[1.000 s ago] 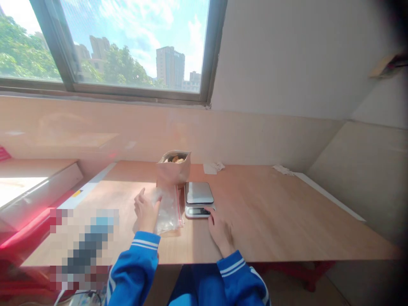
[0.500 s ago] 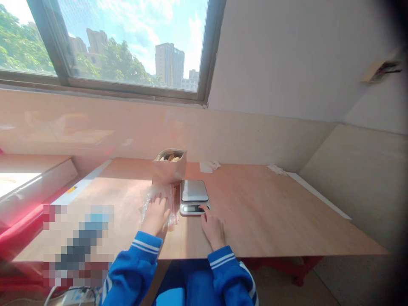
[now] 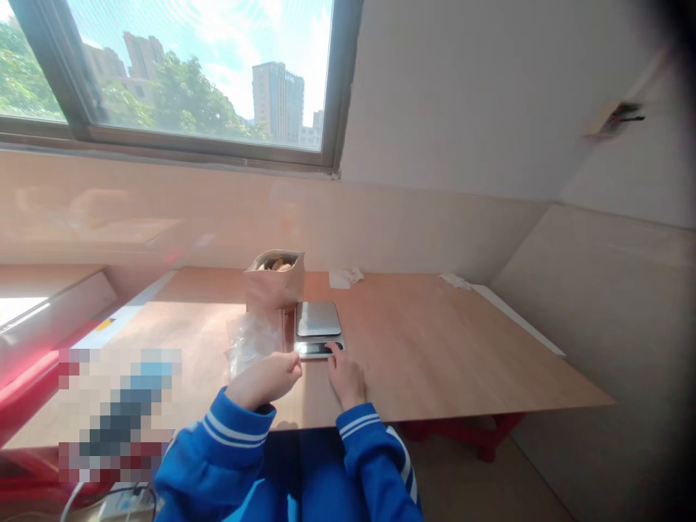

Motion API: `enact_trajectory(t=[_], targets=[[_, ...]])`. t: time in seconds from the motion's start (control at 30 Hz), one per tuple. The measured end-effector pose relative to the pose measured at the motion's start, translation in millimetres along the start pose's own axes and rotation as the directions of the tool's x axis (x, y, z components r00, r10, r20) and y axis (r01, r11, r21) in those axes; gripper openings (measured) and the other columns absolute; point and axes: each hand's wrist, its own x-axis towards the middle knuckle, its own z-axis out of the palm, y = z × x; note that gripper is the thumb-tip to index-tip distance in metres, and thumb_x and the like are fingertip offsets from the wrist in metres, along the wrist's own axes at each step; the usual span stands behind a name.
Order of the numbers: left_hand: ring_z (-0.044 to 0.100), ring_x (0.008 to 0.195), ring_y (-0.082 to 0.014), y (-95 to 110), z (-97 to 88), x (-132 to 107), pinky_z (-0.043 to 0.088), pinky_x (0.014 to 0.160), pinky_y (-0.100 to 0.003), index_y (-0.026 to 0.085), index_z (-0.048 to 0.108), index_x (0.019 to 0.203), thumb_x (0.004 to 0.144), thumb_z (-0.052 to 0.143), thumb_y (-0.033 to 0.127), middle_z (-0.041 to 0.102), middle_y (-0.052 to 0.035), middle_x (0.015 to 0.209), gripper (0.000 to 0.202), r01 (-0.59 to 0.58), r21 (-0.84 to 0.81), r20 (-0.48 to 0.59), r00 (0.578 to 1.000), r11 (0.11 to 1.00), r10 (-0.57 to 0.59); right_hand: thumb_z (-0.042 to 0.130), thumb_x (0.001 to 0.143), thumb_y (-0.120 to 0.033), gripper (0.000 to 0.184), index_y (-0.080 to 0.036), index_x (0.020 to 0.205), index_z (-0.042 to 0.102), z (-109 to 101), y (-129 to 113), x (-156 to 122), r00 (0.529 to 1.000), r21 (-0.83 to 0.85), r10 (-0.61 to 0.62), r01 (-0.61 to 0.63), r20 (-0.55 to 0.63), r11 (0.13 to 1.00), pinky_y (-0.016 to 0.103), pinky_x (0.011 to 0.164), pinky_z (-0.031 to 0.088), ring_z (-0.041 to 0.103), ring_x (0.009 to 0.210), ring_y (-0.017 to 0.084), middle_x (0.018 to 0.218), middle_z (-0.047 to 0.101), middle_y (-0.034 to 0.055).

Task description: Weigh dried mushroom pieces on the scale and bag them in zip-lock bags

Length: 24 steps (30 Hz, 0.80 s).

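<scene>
A kitchen scale [image 3: 318, 320] with a silver weighing plate lies on the wooden table. My right hand [image 3: 346, 377] rests at its front right, index finger stretched onto the dark display and button panel, holding nothing. My left hand [image 3: 267, 378] is closed in front of the scale's left corner, its fingers drawn together; whether anything is in them is hidden. Clear plastic zip bags [image 3: 251, 339] lie just beyond my left hand and are partly covered by it. Behind them stands an open brown paper bag [image 3: 276, 285] with tan pieces showing at its mouth.
White paper scraps [image 3: 344, 278] lie at the table's back, with another scrap [image 3: 455, 280] farther right. The wooden table [image 3: 435, 348] ends against the wall. A blurred-out patch [image 3: 125, 406] covers the lower left, above a white power strip [image 3: 126, 502] with cables.
My left hand has lifted off the plastic bags, drawn nearer and right toward the scale, and closed. My right index finger stays on the scale's panel. The whole view has shifted slightly.
</scene>
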Motion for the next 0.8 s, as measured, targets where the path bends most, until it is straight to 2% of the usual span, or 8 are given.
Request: enact_trajectory(t=[0.1,0.17,0.27,0.4,0.5,0.63,0.8], targets=[[0.060,0.072,-0.0170,-13.2,14.3,-3.7,0.046,0.071,-0.029,0.021,0.059,0.085,0.085,0.033,0.020,0.063,-0.0037,0.076,0.025,0.059,-0.156,-0.060,0.996,0.986,-0.069,0.038,0.095,-0.020,0.038,-0.030,0.126,0.057,-0.5,-1.5,-0.5,1.000,-0.007,0.015,-0.015,-0.014,1.000,0.026,0.069,0.044,0.066,0.089,0.020,0.105,0.070,0.0052],[0.060,0.077,-0.0174,-27.7,29.1,-7.1,0.046,0.076,-0.030,0.021,0.058,0.086,0.087,0.031,0.024,0.063,-0.0040,0.080,0.027,0.070,-0.232,-0.136,0.985,0.970,-0.103,0.037,0.095,-0.021,0.037,-0.032,0.125,0.058,-0.3,-1.1,-1.0,0.999,0.011,0.029,-0.028,-0.031,1.000,0.026,0.071,0.045,0.066,0.090,0.019,0.104,0.070,0.0047],[0.061,0.084,-0.0175,-46.3,51.9,-13.3,0.046,0.084,-0.031,0.021,0.057,0.086,0.088,0.030,0.028,0.062,-0.0039,0.084,0.028,0.025,-0.351,-0.240,0.964,0.936,-0.116,0.037,0.096,-0.023,0.036,-0.032,0.123,0.059,-0.7,0.6,-2.1,0.999,0.054,0.027,-0.025,-0.047,0.998,0.026,0.072,0.045,0.066,0.090,0.019,0.104,0.070,0.0040],[0.061,0.080,-0.0175,-54.5,68.7,-14.7,0.051,0.075,-0.030,0.020,0.060,0.089,0.088,0.033,0.038,0.060,-0.0036,0.080,0.032,0.024,-0.518,-0.197,0.969,0.855,-0.146,0.037,0.095,-0.023,0.035,-0.031,0.121,0.060,-3.9,3.1,-3.2,0.998,0.168,0.006,0.004,-0.061,0.986,0.025,0.072,0.046,0.066,0.088,0.017,0.108,0.070,0.0015],[0.061,0.076,-0.0168,-54.9,74.9,-7.7,0.052,0.070,-0.030,0.019,0.061,0.096,0.089,0.035,0.046,0.059,-0.0034,0.082,0.038,0.005,-0.628,-0.215,0.960,0.779,-0.179,0.034,0.094,-0.023,0.037,-0.030,0.119,0.060,-6.0,5.8,-2.3,0.990,0.288,0.086,-0.052,-0.108,0.956,0.025,0.073,0.048,0.066,0.089,0.018,0.108,0.070,0.0016],[0.063,0.077,-0.0176,-60.1,89.3,0.4,0.052,0.078,-0.033,0.019,0.063,0.096,0.089,0.037,0.048,0.062,-0.0030,0.079,0.040,-0.023,-0.638,-0.296,0.930,0.770,-0.217,0.034,0.092,-0.026,0.038,-0.026,0.119,0.061,-5.1,10.3,1.9,0.967,0.416,0.215,-0.142,-0.134,0.898,0.027,0.073,0.050,0.066,0.090,0.020,0.100,0.071,0.0046],[0.065,0.080,-0.0205,-67.7,107.5,-1.4,0.050,0.082,-0.036,0.020,0.066,0.092,0.088,0.039,0.043,0.065,-0.0029,0.074,0.036,-0.034,-0.556,-0.396,0.889,0.830,-0.229,0.036,0.090,-0.029,0.038,-0.027,0.119,0.061,-3.5,12.3,3.4,0.969,0.461,0.222,-0.150,-0.107,0.875,0.029,0.073,0.050,0.065,0.087,0.021,0.097,0.071,0.0040]])
